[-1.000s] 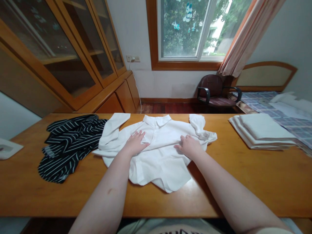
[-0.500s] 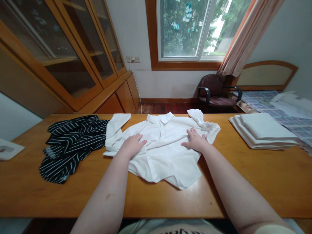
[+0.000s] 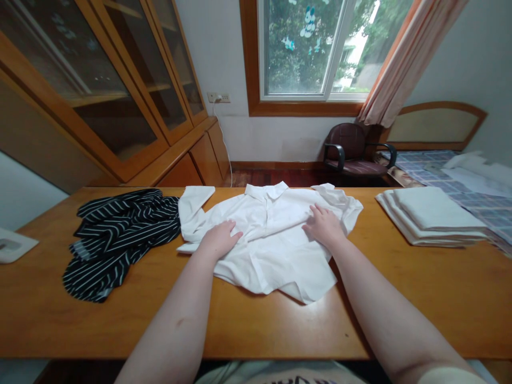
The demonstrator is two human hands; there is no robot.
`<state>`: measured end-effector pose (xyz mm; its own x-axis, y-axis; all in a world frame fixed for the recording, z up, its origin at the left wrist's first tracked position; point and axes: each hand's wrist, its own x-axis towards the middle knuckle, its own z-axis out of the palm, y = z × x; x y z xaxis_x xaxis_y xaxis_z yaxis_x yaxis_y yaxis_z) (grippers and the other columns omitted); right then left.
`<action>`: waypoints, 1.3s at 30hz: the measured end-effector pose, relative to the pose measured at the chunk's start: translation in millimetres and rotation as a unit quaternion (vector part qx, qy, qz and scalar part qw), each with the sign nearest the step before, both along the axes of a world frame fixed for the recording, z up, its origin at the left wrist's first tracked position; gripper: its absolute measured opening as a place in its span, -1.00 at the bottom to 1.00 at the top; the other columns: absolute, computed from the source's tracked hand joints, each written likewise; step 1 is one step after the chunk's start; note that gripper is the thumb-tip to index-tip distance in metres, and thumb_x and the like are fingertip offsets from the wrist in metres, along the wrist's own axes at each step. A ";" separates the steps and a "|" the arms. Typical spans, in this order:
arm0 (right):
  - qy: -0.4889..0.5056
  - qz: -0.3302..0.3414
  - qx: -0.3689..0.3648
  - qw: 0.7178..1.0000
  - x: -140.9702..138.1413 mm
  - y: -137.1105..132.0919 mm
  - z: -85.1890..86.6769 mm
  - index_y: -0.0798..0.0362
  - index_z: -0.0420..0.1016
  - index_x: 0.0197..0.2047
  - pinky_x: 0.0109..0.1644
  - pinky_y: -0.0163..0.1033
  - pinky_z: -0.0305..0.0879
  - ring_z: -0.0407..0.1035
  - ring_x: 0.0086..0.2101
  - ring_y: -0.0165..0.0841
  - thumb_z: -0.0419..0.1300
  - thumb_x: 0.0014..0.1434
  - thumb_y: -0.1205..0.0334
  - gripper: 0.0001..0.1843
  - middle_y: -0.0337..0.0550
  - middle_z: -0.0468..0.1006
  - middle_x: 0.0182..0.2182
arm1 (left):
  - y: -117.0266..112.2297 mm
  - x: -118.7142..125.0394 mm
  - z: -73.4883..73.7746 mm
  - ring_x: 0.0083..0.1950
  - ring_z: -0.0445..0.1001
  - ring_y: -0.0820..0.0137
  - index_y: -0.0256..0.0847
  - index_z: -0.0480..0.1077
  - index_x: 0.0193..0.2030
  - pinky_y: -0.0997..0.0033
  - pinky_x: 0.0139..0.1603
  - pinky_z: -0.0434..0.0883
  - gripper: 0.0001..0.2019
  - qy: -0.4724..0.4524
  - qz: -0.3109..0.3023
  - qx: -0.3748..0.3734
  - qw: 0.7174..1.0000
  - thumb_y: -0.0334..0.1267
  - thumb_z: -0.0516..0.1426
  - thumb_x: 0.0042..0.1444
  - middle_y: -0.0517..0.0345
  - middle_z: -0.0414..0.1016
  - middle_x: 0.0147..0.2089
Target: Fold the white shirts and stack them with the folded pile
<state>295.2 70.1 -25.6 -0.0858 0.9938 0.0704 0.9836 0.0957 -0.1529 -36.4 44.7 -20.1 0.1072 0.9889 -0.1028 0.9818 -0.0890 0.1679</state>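
A white collared shirt [image 3: 276, 261] lies spread on the wooden table [image 3: 256, 330], its collar toward the far edge. Wrinkles cross its front, and the hem reaches toward me. My left hand [image 3: 221, 238] rests on the left side of the shirt, fingers stretched out. On the right side, my right hand [image 3: 325, 226] presses down on the fabric with its fingers spread. One sleeve is bent at the left; the other lies bunched at the right, beyond my right hand.
A crumpled black garment with white stripes [image 3: 124, 229] touches the shirt's left sleeve. Folded white cloths [image 3: 436, 210] are stacked at the right. A white object [image 3: 18, 245] sits at the left edge. Beyond the table stand a chair [image 3: 348, 149], a glass-door cabinet [image 3: 164, 138] and a bed.
The shirt has shifted slightly right and away from me with both hands on it. The bunched right sleeve lies flatter, and its raised end has dropped lower.
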 end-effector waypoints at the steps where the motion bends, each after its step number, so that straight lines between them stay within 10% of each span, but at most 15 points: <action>1: 0.012 0.022 0.017 1.000 -4.0 -4.4 5.9 0.11 0.22 0.20 0.15 -0.02 0.01 0.15 0.11 -0.08 0.07 0.16 0.04 -0.42 0.11 0.29 0.15 | 1.7 -0.1 -4.0 0.27 0.20 0.17 -0.20 0.27 0.18 0.23 0.18 0.17 -0.46 0.007 -0.004 0.007 1.000 0.04 -0.05 0.13 -0.04 0.21 0.28; 7: 0.025 0.112 -0.064 0.991 -33.4 -29.3 18.6 -0.03 0.49 -0.20 -0.14 -0.24 0.21 0.39 -0.20 -0.25 0.00 0.21 -0.03 -0.66 -0.10 0.54 -0.23 | 10.9 -0.2 -16.9 0.33 0.07 0.20 -0.24 0.16 0.26 0.13 0.27 0.03 -0.43 0.033 -0.010 0.030 0.999 0.00 -0.08 0.16 -0.06 0.11 0.33; 14: 0.039 0.145 -0.081 0.985 -35.7 -24.4 -5.8 0.05 0.19 0.23 0.23 0.07 -0.10 -0.05 0.24 -0.06 0.14 0.08 -0.08 -0.30 0.00 0.14 0.26 | 13.0 3.2 -10.5 0.36 -0.01 0.17 -0.25 0.21 0.22 0.08 0.31 -0.04 -0.48 0.008 -0.003 0.101 0.995 -0.05 -0.08 0.18 -0.03 0.10 0.33; 18: 0.063 0.142 -0.118 0.981 -28.2 -15.6 -12.9 0.03 -0.02 0.33 0.28 0.15 -0.31 -0.23 0.29 -0.12 0.07 0.12 -0.10 -0.22 -0.04 -0.03 0.32 | 4.6 10.3 0.7 0.17 0.28 0.27 -0.18 0.35 0.09 0.29 0.22 0.16 -0.58 -0.050 -0.041 0.127 0.990 -0.13 -0.11 0.19 0.07 0.38 0.15; 27: 0.096 0.148 -0.159 0.972 -17.9 -7.0 -11.4 0.00 0.00 0.32 0.28 0.18 -0.36 -0.25 0.29 -0.12 0.20 -0.02 -0.13 -0.09 -0.01 -0.06 0.32 | 8.0 -9.8 0.2 -0.03 0.42 0.02 -0.34 0.38 -0.02 0.10 -0.08 0.34 -0.42 0.042 0.190 0.066 0.979 0.06 -0.23 0.19 -0.22 0.47 -0.08; 39: 0.077 0.210 -0.235 0.946 13.0 -7.4 -5.8 -0.02 -0.10 0.36 0.28 0.20 -0.39 -0.33 0.30 -0.05 0.37 -0.28 0.00 0.18 0.02 -0.19 0.34 | 22.9 -50.6 -17.7 0.28 0.16 0.12 -0.43 0.18 0.24 0.21 0.24 0.11 -0.35 -0.002 0.139 0.044 0.989 0.04 -0.17 0.19 -0.20 0.19 0.27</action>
